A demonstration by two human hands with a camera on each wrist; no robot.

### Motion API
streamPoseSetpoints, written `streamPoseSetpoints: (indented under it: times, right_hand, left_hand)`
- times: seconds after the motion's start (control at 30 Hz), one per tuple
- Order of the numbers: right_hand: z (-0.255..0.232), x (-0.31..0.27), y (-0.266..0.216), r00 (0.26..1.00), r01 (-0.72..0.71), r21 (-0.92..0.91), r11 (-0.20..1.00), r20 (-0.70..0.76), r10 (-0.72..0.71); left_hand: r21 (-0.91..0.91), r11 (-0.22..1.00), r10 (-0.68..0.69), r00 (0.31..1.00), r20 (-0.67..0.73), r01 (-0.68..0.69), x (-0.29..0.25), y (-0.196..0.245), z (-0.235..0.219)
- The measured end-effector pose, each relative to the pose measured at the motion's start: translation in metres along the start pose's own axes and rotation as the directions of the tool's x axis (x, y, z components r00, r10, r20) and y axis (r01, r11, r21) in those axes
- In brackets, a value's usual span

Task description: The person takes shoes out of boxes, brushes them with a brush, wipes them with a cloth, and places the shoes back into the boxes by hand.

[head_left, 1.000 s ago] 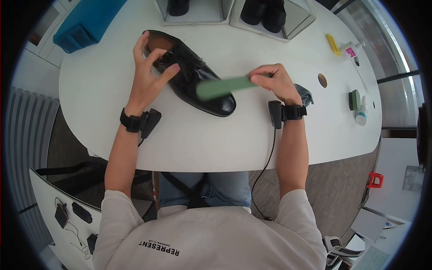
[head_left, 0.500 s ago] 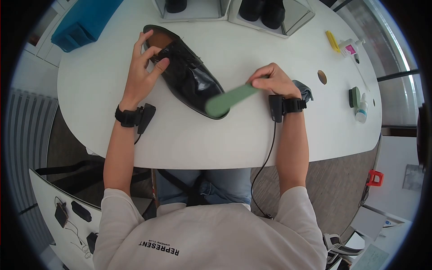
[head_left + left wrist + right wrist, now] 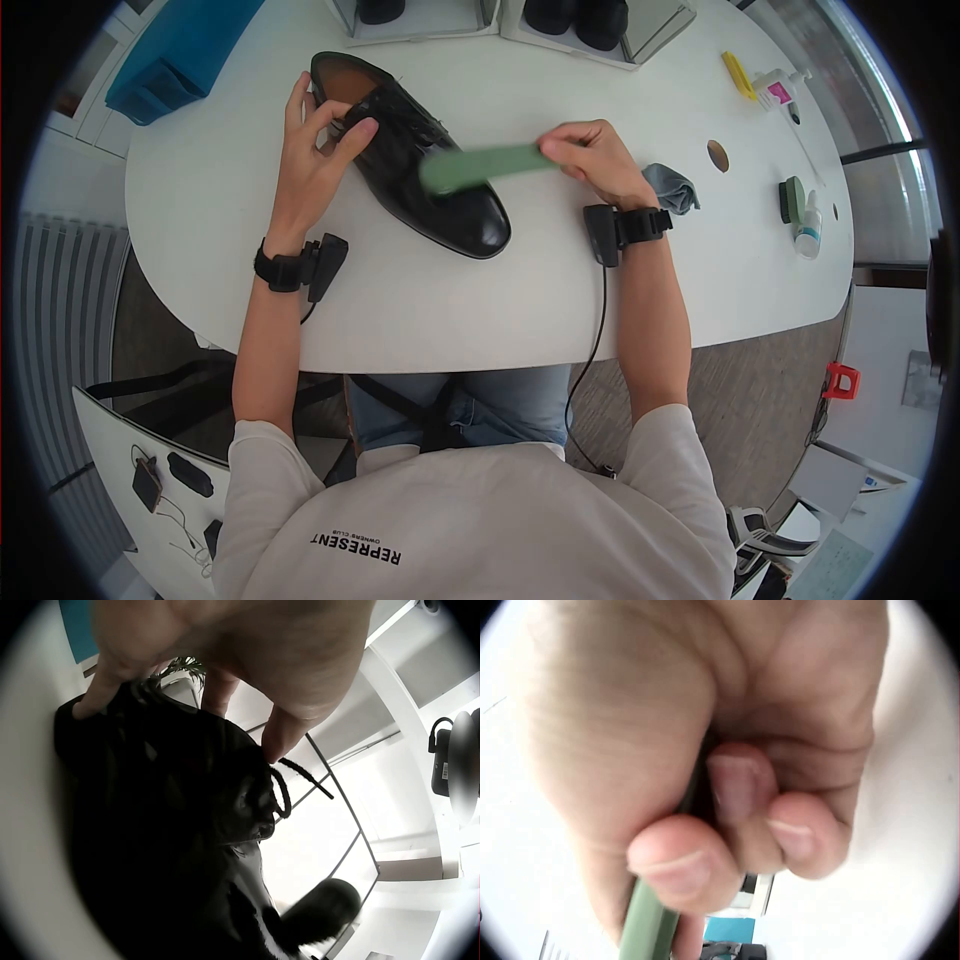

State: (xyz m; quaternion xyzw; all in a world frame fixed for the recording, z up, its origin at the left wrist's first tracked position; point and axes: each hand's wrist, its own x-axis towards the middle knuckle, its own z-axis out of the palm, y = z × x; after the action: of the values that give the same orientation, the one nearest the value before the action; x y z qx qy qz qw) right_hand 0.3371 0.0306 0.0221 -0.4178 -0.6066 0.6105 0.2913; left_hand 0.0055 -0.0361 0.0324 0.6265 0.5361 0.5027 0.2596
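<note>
A glossy black lace-up shoe (image 3: 465, 224) lies on the white table with its toe angled toward the person's right. My left hand (image 3: 312, 165) holds it near the heel opening, thumb on the upper and fingertips along the collar. In the left wrist view a dark lace (image 3: 307, 778) hangs out by the thumb. My right hand (image 3: 597, 162) pinches a green-handled shoe brush (image 3: 485, 168) between thumb and curled fingers. Over the vamp, the brush is slightly blurred in the head view; its dark bristles (image 3: 322, 913) reach the shoe's surface in the left wrist view.
Two white boxes with black shoes (image 3: 578, 20) stand at the back. A crumpled grey cloth (image 3: 672, 189) lies beside the right wrist. Farther right are a second green brush (image 3: 793, 201), two white bottles (image 3: 776, 92), and a yellow item (image 3: 739, 75). A teal case (image 3: 185, 65) sits back left.
The brush has swept from mid-shoe to the toe and back up to the vamp. The left hand keeps hold of the shoe, which has shifted slightly up and left in view.
</note>
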Motion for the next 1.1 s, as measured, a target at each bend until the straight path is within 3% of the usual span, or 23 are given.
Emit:
streamPoseSetpoints:
  times: [0.07,0.13,0.2,0.27,0.33,0.4,0.43,0.47,0.53,0.57,0.67,0.73,0.77,0.83,0.97,1.07,1.1]
  right_hand:
    - [0.004,0.001,-0.003,0.996,0.051,0.084,0.995,-0.077,-0.044]
    - [-0.004,-0.002,-0.007,0.983,-0.020,-0.110,0.994,0.178,0.039]
    - [-0.001,-0.002,-0.005,0.972,-0.015,-0.064,0.998,0.234,0.030]
    - [0.010,0.002,-0.003,0.998,0.061,0.107,0.992,-0.016,-0.060]
    - [0.005,0.002,-0.002,0.998,0.064,0.083,0.994,0.023,-0.066]
    - [-0.002,-0.004,-0.007,0.954,-0.035,-0.056,0.998,0.295,0.050]
    - [-0.001,-0.005,-0.007,0.948,0.028,-0.061,0.998,0.317,-0.007]
    - [0.003,-0.004,-0.005,0.948,0.028,-0.063,0.998,0.318,-0.007]
    - [0.012,-0.001,-0.002,0.997,0.036,0.072,0.997,0.060,-0.040]
    - [0.011,-0.001,-0.001,0.997,0.041,0.068,0.997,0.065,-0.045]
    - [0.012,-0.002,-0.005,0.985,0.007,0.039,0.999,0.175,-0.013]
    - [0.014,-0.007,-0.010,0.916,-0.049,0.031,0.998,0.401,0.032]
    - [0.017,-0.009,-0.007,0.913,-0.058,0.036,0.998,0.407,0.038]
    - [0.020,-0.007,-0.008,0.877,0.064,-0.069,0.996,0.480,-0.023]
    - [0.017,-0.007,-0.005,0.876,0.030,-0.133,0.991,0.482,0.038]
    - [0.011,-0.003,-0.003,0.925,0.054,-0.036,0.998,0.377,-0.037]
    - [0.010,0.000,0.001,0.973,0.024,0.033,0.999,0.229,-0.031]
  left_hand:
    - [-0.009,1.000,0.007,1.000,0.016,-0.007,0.000,0.002,-0.001]
    - [-0.042,0.999,0.000,0.999,0.050,0.002,0.002,0.006,-0.003]
    - [-0.139,0.990,0.008,0.996,0.093,0.005,0.008,-0.002,-0.005]
    - [-0.233,0.972,0.008,0.990,0.140,0.026,0.005,-0.008,-0.005]
    - [-0.246,0.969,0.016,0.982,0.186,0.031,0.007,-0.008,-0.008]
    - [-0.259,0.965,0.013,0.979,0.203,0.040,0.009,-0.007,-0.011]
    - [-0.273,0.960,0.005,0.975,0.223,0.057,0.009,-0.007,-0.012]
    - [-0.274,0.960,0.005,0.975,0.221,0.057,0.009,-0.009,-0.014]
    - [-0.270,0.957,-0.019,0.955,0.296,0.103,0.012,-0.014,-0.020]
    - [-0.270,0.958,-0.016,0.957,0.290,0.097,0.012,-0.012,-0.022]
    - [-0.349,0.926,-0.026,0.945,0.325,0.145,0.011,-0.010,-0.028]
    - [-0.365,0.916,-0.035,0.937,0.349,0.169,0.011,-0.013,-0.031]
    - [-0.362,0.915,-0.047,0.936,0.349,0.180,0.008,-0.015,-0.032]
    - [-0.379,0.908,-0.025,0.923,0.383,0.181,0.010,-0.015,-0.035]
    - [-0.436,0.855,-0.074,0.898,0.434,0.281,0.009,-0.012,-0.036]
    - [-0.445,0.840,-0.092,0.890,0.448,0.310,0.011,-0.009,-0.039]
    - [-0.469,0.838,-0.056,0.899,0.434,0.279,0.011,-0.018,-0.039]
